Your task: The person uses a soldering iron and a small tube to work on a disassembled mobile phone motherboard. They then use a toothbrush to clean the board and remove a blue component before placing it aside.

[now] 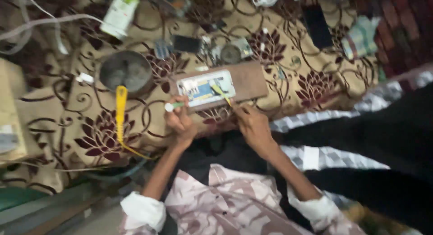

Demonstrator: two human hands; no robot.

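Observation:
A flat rectangular device with a pale blue and white face lies on a brown board on the patterned cloth. My left hand sits at the board's near left corner, closed around a small green and white tool. My right hand is at the board's near edge and holds a thin yellow tool whose tip rests on the device's face. Both forearms come up from rolled white cuffs.
A round grey metal bowl and a yellow-handled tool with a trailing cord lie to the left. Small parts, a dark phone and a white and green carton are scattered farther back. A black-clothed leg lies at the right.

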